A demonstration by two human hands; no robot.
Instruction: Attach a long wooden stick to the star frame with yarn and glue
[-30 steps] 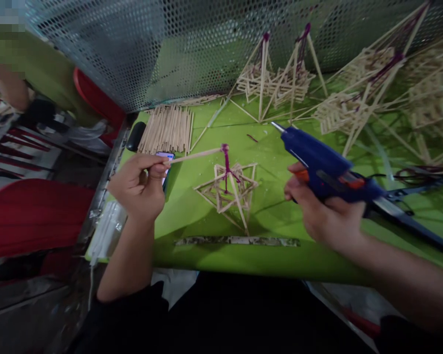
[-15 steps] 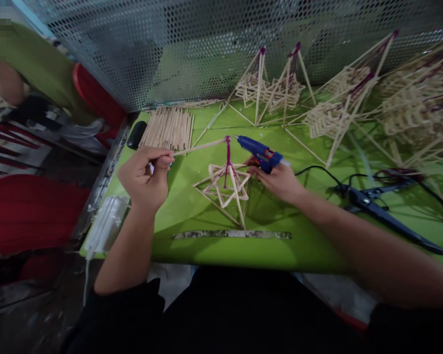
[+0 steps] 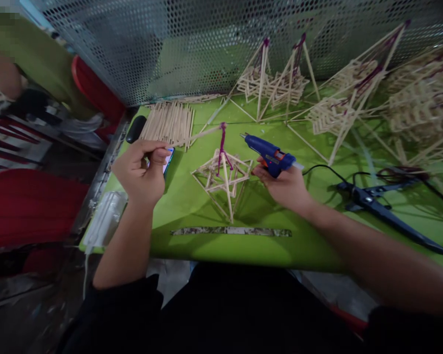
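Note:
My left hand (image 3: 142, 169) is closed, pinching the near end of a thin wooden stick (image 3: 204, 133) between thumb and fingers. The stick's far end meets the purple-tied tip of a small frame of wooden sticks (image 3: 227, 184), which hangs or stands just in front of me. Purple string (image 3: 222, 142) runs down from that tip to the frame's middle. My right hand (image 3: 286, 187) is wrapped round a blue glue gun (image 3: 268, 150), its nozzle pointing left, a short gap from the tip. A lit phone (image 3: 169, 161) lies partly behind my left hand.
Loose sticks (image 3: 166, 123) lie at the back left beside a black object (image 3: 136, 129). Finished-looking stick frames (image 3: 288, 83) line the back right. Dark pliers-like cutters (image 3: 387, 214), cables, a patterned strip (image 3: 231, 231) and a white power strip (image 3: 105, 219) are on the green table (image 3: 251, 253).
The glue gun has drawn away from the tied tip, to the right. The small frame has shifted slightly left and turned, with the stick still at my left hand.

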